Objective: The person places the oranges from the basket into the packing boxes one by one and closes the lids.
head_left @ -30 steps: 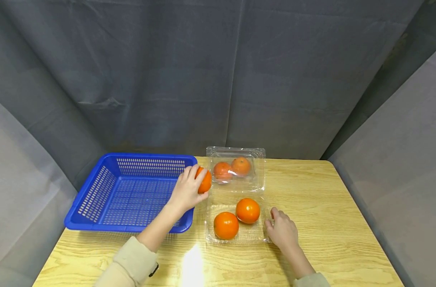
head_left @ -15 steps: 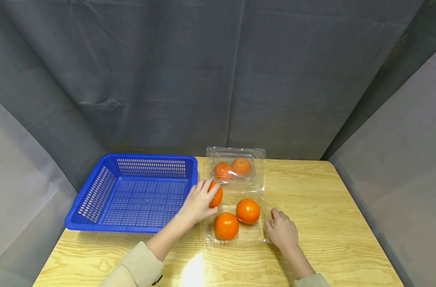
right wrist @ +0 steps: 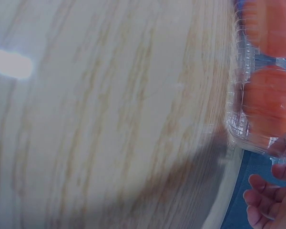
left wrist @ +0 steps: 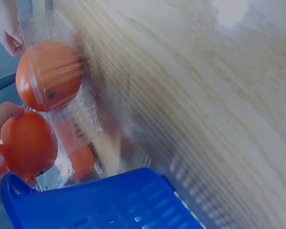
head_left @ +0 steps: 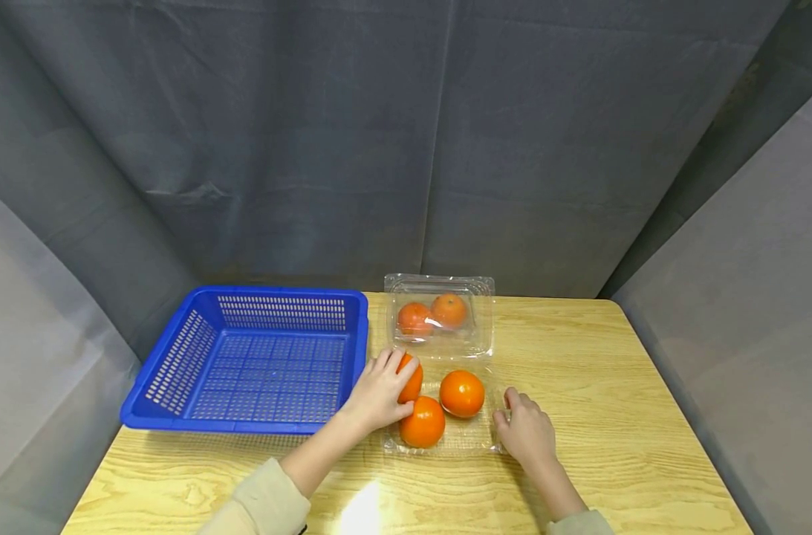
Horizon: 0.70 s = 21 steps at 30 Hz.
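My left hand (head_left: 380, 394) grips an orange (left wrist: 29, 143) at the left side of a clear plastic container (head_left: 469, 438). Two more oranges sit in that container: one at the front left (head_left: 422, 422), beside the left thumb, and one farther right (head_left: 462, 393). In the head view my right hand (head_left: 527, 429) is at the container's right edge, thumb and index finger pinching the rim. The right wrist view shows its other fingers (right wrist: 262, 200) loosely curled outside the plastic. Behind, two duller oranges (head_left: 449, 310) show through a clear plastic cover (head_left: 479, 342).
A blue plastic basket (head_left: 245, 426) with slotted walls stands left of the container, close to my left forearm. Both rest on a wood-grain table (head_left: 599, 386). A grey curtain (head_left: 312, 148) hangs behind the table's back edge.
My left hand, still holding its orange, has moved right and toward the front, from beside the basket's rim to over the container. The right hand has stayed put.
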Tool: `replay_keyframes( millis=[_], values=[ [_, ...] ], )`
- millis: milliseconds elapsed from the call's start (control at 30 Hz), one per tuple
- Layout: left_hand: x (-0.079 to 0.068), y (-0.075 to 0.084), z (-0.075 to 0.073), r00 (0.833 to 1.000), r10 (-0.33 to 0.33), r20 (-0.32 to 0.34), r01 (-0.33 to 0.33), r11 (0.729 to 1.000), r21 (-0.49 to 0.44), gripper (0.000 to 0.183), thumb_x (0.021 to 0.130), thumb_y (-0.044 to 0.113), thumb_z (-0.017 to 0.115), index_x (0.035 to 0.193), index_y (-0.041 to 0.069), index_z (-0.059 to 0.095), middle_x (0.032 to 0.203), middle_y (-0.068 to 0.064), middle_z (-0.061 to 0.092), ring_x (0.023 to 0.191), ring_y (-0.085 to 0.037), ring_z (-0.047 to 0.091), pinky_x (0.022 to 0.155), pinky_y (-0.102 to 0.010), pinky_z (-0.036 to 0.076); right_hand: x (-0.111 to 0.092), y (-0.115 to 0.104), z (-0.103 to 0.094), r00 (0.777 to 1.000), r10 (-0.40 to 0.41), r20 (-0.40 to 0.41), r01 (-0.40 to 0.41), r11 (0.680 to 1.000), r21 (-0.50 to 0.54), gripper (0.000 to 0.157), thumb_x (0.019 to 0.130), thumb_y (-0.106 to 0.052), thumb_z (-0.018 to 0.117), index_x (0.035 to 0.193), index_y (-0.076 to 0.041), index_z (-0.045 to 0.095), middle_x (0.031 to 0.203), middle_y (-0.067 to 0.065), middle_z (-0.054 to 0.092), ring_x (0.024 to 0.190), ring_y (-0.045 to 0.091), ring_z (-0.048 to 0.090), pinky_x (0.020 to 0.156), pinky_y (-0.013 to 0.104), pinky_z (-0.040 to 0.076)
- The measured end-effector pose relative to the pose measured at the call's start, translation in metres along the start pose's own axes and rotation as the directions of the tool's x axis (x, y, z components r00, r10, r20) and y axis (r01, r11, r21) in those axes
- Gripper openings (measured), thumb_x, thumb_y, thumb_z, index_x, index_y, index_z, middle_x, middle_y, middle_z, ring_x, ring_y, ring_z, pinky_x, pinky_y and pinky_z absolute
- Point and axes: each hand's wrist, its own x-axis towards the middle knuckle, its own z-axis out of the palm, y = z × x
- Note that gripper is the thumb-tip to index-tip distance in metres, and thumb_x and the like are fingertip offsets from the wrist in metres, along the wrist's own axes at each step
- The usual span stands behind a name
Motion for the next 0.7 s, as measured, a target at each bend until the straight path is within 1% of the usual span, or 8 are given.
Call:
replay_keyframes(
  millis=[100,233,433,533,700],
  values=[
    [-0.001,0.003,0.002,1.0,-0.015,0.027,0.015,1.0,-0.013,0.063,0.07,0.039,0.07,0.125,0.015,0.049,0.125,-0.012,0.044,0.115,-0.03,0.042,0.09,-0.044,0.042,0.0,0.0,0.0,1.0,-0.001,-0.001,0.001,1.0,-0.001,0.015,0.079,-0.019,0.058,0.086,-0.007,0.051,0.068,0.005,0.048,0.056,0.02,0.044,0.048,0.033,0.036],
    [-0.001,0.005,0.005,0.998,-0.035,0.043,0.036,0.999,-0.034,0.064,0.071,0.039,0.069,0.127,0.015,0.048,0.127,-0.013,0.043,0.116,-0.031,0.041,0.091,-0.045,0.042,0.0,0.0,0.0,1.0,-0.001,0.0,0.001,1.0,0.0,0.015,0.079,-0.019,0.058,0.086,-0.007,0.051,0.068,0.005,0.049,0.057,0.02,0.044,0.048,0.033,0.036],
    [0.0,0.007,0.009,0.997,-0.066,0.031,0.067,0.996,-0.061,0.064,0.071,0.038,0.069,0.126,0.014,0.048,0.127,-0.013,0.044,0.116,-0.029,0.04,0.09,-0.046,0.042,0.0,0.0,0.0,1.0,0.001,0.01,-0.001,1.0,0.003,0.016,0.08,-0.019,0.059,0.087,-0.006,0.052,0.069,0.005,0.049,0.057,0.02,0.043,0.048,0.032,0.036],
    [0.002,0.009,0.012,0.997,-0.074,0.019,0.075,0.995,-0.066,0.065,0.069,0.037,0.069,0.125,0.013,0.048,0.125,-0.013,0.045,0.114,-0.029,0.041,0.087,-0.044,0.044,0.0,0.001,0.0,1.0,0.002,0.012,-0.002,1.0,-0.001,0.017,0.08,-0.02,0.058,0.088,-0.006,0.052,0.07,0.006,0.051,0.059,0.022,0.047,0.05,0.035,0.039],
    [0.002,0.013,0.017,0.995,-0.097,0.032,0.099,0.993,-0.061,0.068,0.068,0.039,0.069,0.126,0.012,0.047,0.125,-0.015,0.045,0.112,-0.03,0.043,0.082,-0.042,0.047,0.0,0.001,0.001,1.0,0.001,-0.003,-0.001,1.0,-0.005,0.017,0.08,-0.02,0.059,0.088,-0.007,0.052,0.072,0.007,0.052,0.063,0.026,0.052,0.053,0.04,0.042]
  ],
)
